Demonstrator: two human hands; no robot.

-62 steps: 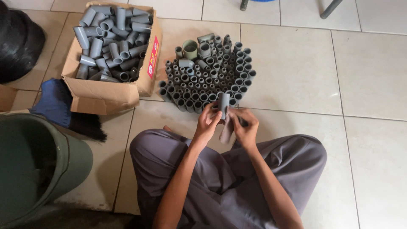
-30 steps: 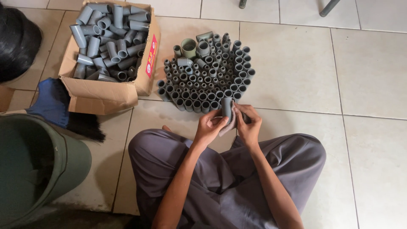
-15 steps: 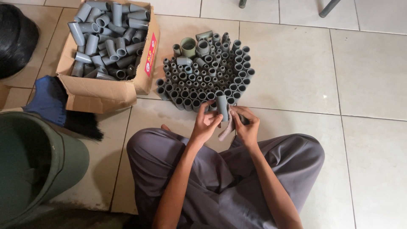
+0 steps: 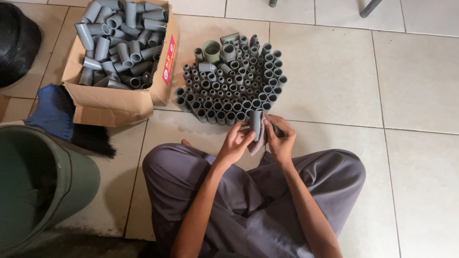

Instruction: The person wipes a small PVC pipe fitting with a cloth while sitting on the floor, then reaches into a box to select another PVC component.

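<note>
In the head view, a grey pipe piece (image 4: 256,124) was gripped upright by the left hand (image 4: 235,143) and right hand (image 4: 279,138), a cloth (image 4: 256,145) beneath, just beside the standing pipes (image 4: 232,83) on the floor (image 4: 334,71). Judged best: it should be kept steady and turned evenly.

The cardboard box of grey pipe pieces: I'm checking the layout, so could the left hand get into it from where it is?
Probably yes. The cardboard box stands open-topped, forward-left of the left hand, with bare floor between. But that hand is holding a grey pipe piece.
</note>
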